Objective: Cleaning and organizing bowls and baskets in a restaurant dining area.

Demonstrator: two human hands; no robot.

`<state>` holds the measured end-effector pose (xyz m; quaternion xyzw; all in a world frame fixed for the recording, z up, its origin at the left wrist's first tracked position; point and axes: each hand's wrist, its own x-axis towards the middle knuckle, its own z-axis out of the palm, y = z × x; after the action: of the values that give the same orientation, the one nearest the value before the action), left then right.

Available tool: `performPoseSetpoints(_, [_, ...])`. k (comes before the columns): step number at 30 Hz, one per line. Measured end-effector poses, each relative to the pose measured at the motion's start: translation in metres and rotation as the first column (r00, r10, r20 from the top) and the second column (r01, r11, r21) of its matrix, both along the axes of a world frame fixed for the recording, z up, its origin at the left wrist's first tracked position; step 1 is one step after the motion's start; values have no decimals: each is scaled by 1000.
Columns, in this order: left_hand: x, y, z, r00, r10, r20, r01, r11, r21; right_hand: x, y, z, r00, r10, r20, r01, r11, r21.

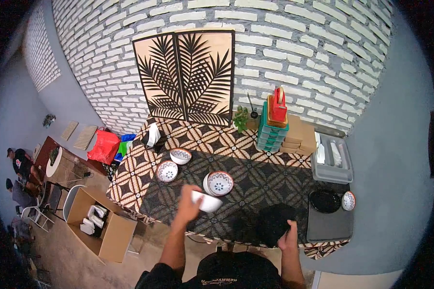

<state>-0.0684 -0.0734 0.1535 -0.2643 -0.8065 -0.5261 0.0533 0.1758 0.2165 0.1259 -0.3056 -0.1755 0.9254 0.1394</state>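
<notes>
My left hand [188,206] grips a white bowl [209,203], tilted on its side just above the table. Close behind it, a patterned bowl with an orange rim [220,183] appears stacked in another white bowl. To the left sit two more patterned bowls, one facing up [167,171] and one tilted [181,156]. My right hand [288,234] holds the edge of a black item [273,224] near the table's front edge; its dark surface hides whether it is cloth or plastic.
At the right lie a grey tray [329,229], a black round dish [324,201], a patterned bowl [348,201] and a grey cutlery organizer [332,175]. Green drawers [272,133] and cardboard boxes [299,135] stand behind. An opened carton [117,236] is left of the table [130,173].
</notes>
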Motion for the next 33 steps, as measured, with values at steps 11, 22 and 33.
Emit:
performPoseSetpoints(11, [138, 176, -43, 704, -377, 603, 56, 875, 482, 41, 25, -28, 793, 310, 524, -609, 402, 684])
performPoseSetpoints(22, [181, 271, -13, 806, -466, 365, 330, 866, 375, 89, 95, -35, 882, 156, 444, -448, 569, 689])
performPoseSetpoints(33, [205, 258, -81, 457, -507, 731, 108, 847, 520, 71, 144, -2, 627, 517, 583, -592, -170, 787])
